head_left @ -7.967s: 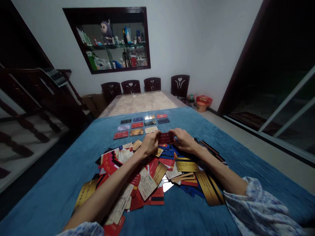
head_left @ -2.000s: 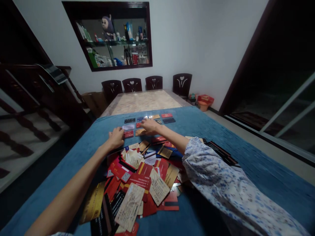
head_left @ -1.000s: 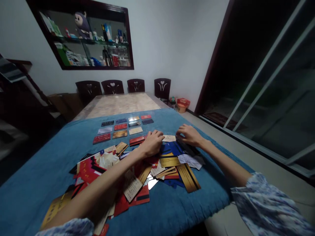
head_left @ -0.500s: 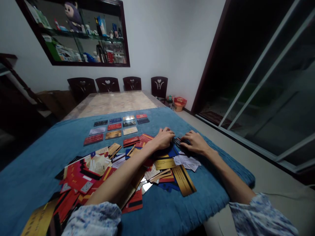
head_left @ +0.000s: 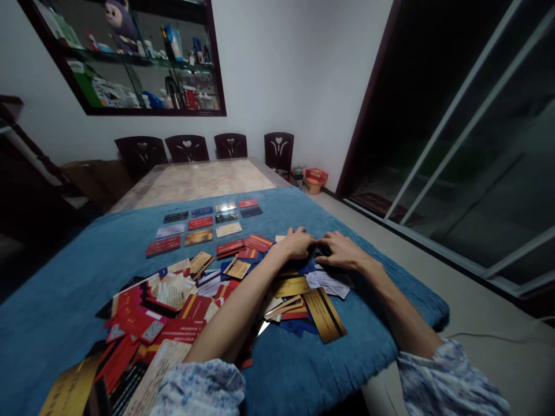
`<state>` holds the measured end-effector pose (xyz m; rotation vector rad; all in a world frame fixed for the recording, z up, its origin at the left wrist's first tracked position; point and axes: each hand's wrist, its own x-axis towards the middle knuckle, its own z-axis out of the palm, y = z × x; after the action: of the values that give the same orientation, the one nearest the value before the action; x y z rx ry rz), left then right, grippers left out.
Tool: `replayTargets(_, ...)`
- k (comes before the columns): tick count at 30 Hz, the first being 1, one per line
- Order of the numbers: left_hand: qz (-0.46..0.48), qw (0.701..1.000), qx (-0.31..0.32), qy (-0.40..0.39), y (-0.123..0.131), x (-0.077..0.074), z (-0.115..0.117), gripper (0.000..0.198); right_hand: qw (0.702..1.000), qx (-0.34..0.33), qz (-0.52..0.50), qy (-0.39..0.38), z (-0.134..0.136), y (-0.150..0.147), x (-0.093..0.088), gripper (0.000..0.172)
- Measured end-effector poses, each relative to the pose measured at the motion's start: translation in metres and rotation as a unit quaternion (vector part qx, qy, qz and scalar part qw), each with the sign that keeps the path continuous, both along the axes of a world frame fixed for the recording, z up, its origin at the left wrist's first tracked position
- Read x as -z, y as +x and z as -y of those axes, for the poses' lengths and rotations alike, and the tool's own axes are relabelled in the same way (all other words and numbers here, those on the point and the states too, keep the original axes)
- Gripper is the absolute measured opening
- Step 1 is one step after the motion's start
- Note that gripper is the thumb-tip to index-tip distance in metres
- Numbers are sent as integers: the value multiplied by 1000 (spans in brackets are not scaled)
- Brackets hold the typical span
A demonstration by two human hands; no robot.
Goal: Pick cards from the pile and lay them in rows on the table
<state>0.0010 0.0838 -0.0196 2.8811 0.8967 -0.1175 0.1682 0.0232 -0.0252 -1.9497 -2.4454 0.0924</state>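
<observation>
My left hand (head_left: 297, 244) and my right hand (head_left: 341, 251) meet at the right side of a large pile of mixed cards (head_left: 191, 318). Between them is a black card (head_left: 319, 251), with the fingers of my right hand closed round it. The fingertips of my left hand are curled at its left side; what they grip is hidden. Gold cards (head_left: 326, 315) and whitish cards (head_left: 330, 279) lie just below my hands. Farther back, several cards lie face up in rows, among them a red card (head_left: 163, 246) and a gold card (head_left: 198, 237).
A blue cloth (head_left: 299, 370) covers the near part of the table. Its bare marble-like end (head_left: 208, 179) stretches back to dark chairs (head_left: 186, 149). A shelf cabinet (head_left: 156, 112) is set in the wall, and a sliding door (head_left: 459, 138) stands at the right.
My left hand has moved right, up against my right hand, and the left forearm has shifted right, uncovering more cards in the pile. The view has shifted slightly.
</observation>
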Motion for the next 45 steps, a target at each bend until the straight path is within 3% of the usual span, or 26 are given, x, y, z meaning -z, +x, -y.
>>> replayTargets(7, -2, 999, 6, 39, -3, 0, 4, 48, 997, 2, -65, 50, -5, 4, 16, 43)
replayTargets(14, 24, 998, 5, 56, -4, 8, 4, 36, 988, -50, -123, 80, -7, 23, 26, 43)
replayTargets(25, 85, 996, -8, 3, -6, 18, -4, 36, 977, -94, -172, 86, 2, 38, 18, 32)
replayTargets(33, 173, 983, -54, -11, -6, 25, -10, 38, 962, -51, -227, 145, 2, 35, 24, 29)
replayTargets(45, 305, 944, -124, -9, -3, 28, -11, 33, 947, -5, -225, 227, -9, 41, 38, 28)
